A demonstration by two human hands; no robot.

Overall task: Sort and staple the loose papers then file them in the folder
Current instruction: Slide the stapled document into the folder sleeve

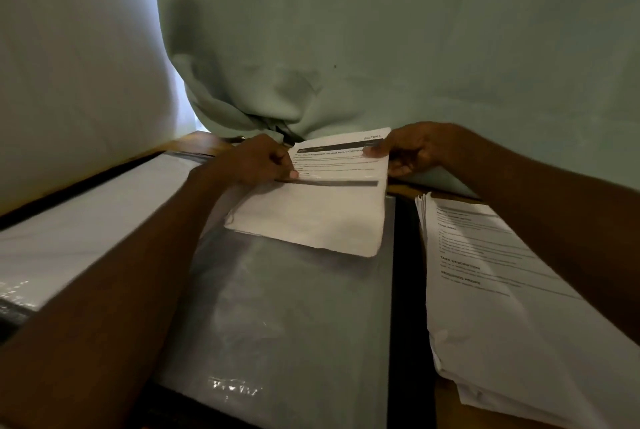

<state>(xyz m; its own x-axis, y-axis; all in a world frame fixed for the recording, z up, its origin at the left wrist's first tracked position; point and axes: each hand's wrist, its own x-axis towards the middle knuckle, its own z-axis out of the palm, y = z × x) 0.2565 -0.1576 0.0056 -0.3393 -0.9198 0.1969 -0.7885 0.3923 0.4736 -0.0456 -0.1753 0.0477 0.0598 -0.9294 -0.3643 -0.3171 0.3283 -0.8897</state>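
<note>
A set of printed sheets lies partly in the top opening of a clear plastic sleeve of the open folder, its lower edge hanging over the sleeve. My left hand pinches the set's upper left corner, next to the sleeve's top edge. My right hand pinches the upper right corner by the dark header bar. A stack of loose printed papers lies to the right, partly under my right forearm. No stapler is in view.
A second clear sleeve or folder page spreads out to the left. A pale green curtain hangs close behind the desk, and a white curtain hangs at the left. A strip of wooden desk shows at the back.
</note>
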